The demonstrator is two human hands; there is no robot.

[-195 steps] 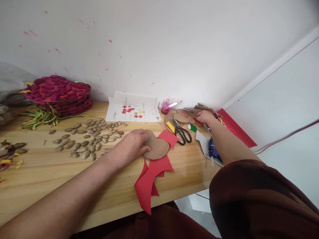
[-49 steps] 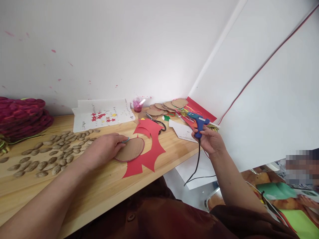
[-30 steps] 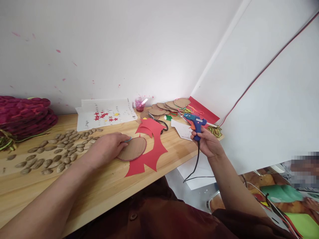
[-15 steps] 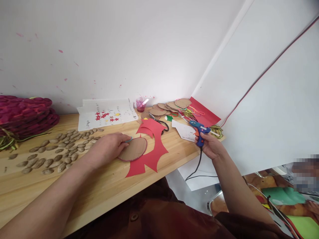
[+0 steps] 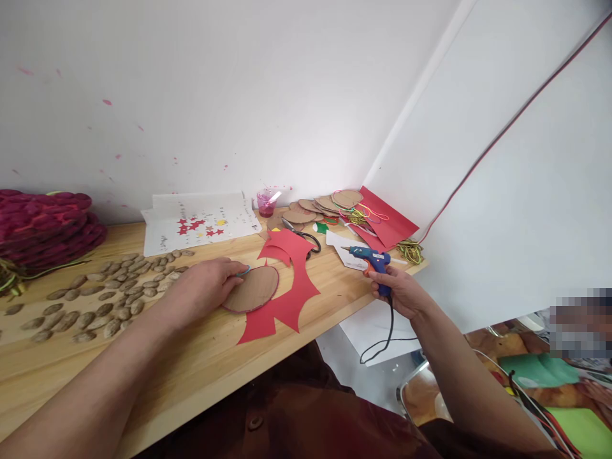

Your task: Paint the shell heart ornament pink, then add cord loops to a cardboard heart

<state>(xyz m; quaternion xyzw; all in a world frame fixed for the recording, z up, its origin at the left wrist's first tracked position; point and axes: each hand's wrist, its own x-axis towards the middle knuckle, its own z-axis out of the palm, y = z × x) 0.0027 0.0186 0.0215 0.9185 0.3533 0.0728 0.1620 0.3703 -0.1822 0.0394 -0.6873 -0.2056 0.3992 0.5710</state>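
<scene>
My left hand [image 5: 210, 284] is closed at the left edge of a cardboard disc [image 5: 255, 288], which has a dark reddish rim. A small piece of light-blue cord [image 5: 245, 271] shows at its fingertips. The disc overlaps a cut sheet of red paper [image 5: 301, 280] on the wooden table. Over the table's front edge, my right hand [image 5: 401, 290] grips a blue glue gun [image 5: 377, 258] by its handle, fingers near the orange trigger. Its nozzle points left, above a white paper piece [image 5: 342, 245]. A black cable [image 5: 392, 325] hangs from the handle.
Peanuts [image 5: 115, 287] lie scattered at left beside a magenta bumpy stack [image 5: 48, 223]. Behind are paper stars on white sheets [image 5: 201, 204], a stained cup [image 5: 266, 203], scissors [image 5: 310, 241] and stacked cardboard discs [image 5: 329, 203]. A red sheet [image 5: 399, 223] lies near the side wall.
My right hand has turned the glue gun, so its nozzle has swung down to nearly level, pointing left. My left hand stays at the disc. The whole view has shifted slightly.
</scene>
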